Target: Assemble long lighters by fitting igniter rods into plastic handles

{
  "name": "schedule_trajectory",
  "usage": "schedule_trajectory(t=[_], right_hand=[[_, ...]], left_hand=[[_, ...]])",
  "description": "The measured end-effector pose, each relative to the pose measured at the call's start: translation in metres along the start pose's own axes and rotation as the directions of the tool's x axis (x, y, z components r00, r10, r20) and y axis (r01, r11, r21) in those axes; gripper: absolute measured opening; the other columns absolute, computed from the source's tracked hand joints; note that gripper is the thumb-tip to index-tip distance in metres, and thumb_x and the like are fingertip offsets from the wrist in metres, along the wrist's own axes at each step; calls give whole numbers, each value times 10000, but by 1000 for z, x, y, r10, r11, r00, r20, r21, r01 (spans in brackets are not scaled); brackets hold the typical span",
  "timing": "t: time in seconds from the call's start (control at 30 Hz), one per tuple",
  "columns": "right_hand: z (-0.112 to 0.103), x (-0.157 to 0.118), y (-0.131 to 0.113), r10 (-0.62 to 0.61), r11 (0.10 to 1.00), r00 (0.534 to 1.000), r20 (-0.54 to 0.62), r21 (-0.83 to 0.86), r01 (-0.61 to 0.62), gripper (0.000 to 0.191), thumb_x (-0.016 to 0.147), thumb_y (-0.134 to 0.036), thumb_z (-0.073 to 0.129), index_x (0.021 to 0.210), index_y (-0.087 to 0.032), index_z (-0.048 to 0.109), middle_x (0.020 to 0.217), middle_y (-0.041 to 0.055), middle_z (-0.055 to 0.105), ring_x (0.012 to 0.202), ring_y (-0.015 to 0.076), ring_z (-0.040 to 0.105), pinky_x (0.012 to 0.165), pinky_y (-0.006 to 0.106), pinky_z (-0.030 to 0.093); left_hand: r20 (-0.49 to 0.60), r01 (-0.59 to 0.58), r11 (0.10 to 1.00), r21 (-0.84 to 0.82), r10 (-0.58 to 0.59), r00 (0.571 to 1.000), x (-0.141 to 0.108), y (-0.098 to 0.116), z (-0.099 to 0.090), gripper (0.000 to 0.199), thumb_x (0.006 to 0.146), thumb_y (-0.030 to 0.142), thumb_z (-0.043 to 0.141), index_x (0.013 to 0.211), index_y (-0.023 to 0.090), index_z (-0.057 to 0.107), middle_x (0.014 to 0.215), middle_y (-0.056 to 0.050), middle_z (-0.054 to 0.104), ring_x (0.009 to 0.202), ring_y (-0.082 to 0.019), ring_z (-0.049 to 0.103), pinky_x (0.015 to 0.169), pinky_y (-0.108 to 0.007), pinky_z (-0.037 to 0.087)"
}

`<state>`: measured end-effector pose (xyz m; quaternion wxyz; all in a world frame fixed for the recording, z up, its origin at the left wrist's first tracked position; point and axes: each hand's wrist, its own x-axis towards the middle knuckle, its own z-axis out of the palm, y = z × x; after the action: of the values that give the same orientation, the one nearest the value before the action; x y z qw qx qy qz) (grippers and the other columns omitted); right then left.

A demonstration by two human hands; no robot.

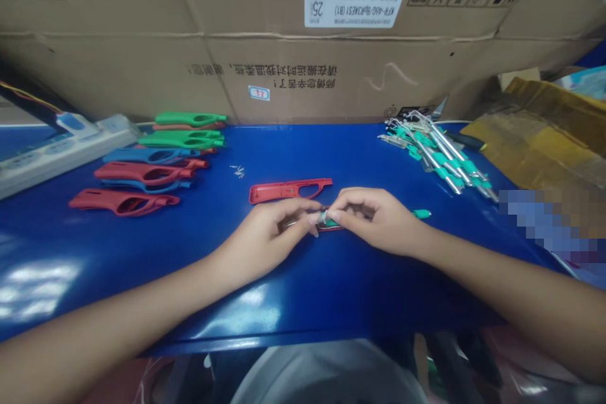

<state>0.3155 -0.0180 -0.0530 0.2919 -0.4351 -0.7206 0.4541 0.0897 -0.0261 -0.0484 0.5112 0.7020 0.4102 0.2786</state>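
My left hand and my right hand meet at the middle of the table, both with fingers pinched. Between their fingertips lies a lighter's inner assembly with green and clear parts, set at a red shell half that is mostly covered by my fingers. A green tip sticks out past my right hand. Just behind my hands another red lighter shell half lies with its hollow side up.
Red, blue and green lighter shells are stacked at the left, near a white power strip. Small pins or screws lie behind the shell half. Several metal-rod assemblies with green parts are piled at the right. A cardboard box stands behind.
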Motion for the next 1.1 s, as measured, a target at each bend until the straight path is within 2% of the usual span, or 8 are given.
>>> schedule_trajectory(t=[0.1,0.17,0.43,0.7,1.0,1.1], right_hand=[[-2,1,0,58,995,998,-19,88,-56,249,878,-418,665,851,-171,680,709,4,600,616,115,491,552,251,388],[-3,2,1,76,988,997,-19,137,-73,262,856,-437,690,845,-176,669,718,9,610,632,123,510,570,260,405],[-1,0,1,74,990,996,-42,124,-68,248,857,-430,685,834,-184,673,692,-2,593,602,113,489,549,256,386],[0,-2,0,59,995,997,-51,88,-54,239,862,-411,683,815,-177,675,708,10,609,600,112,489,543,254,391],[-3,2,-1,60,977,998,-22,204,-54,309,810,-478,760,829,-179,683,740,10,651,647,118,550,606,261,459],[-5,2,-3,61,978,998,-4,201,-59,294,846,-475,716,845,-182,687,742,7,649,638,116,549,598,261,461]], left_hand=[[11,52,998,44,-52,999,1,2,-5,277,965,383,603,1034,149,734,824,-34,752,589,-111,603,560,-219,492],[17,83,995,50,-84,996,1,2,-6,299,960,410,602,981,149,746,786,-31,739,521,-96,535,488,-209,437],[2,69,997,26,-69,998,1,5,-2,297,956,383,598,860,151,758,737,-26,727,514,-90,491,486,-201,392],[10,65,998,18,-65,998,-1,3,0,319,961,390,592,867,142,767,735,-33,725,521,-90,486,483,-199,376],[10,77,997,-26,-77,997,2,5,-2,284,950,366,611,879,135,759,769,-40,739,513,-83,517,479,-189,429],[7,89,995,-40,-88,996,2,5,-4,291,941,393,629,895,136,757,769,-41,734,513,-85,522,478,-190,451]])
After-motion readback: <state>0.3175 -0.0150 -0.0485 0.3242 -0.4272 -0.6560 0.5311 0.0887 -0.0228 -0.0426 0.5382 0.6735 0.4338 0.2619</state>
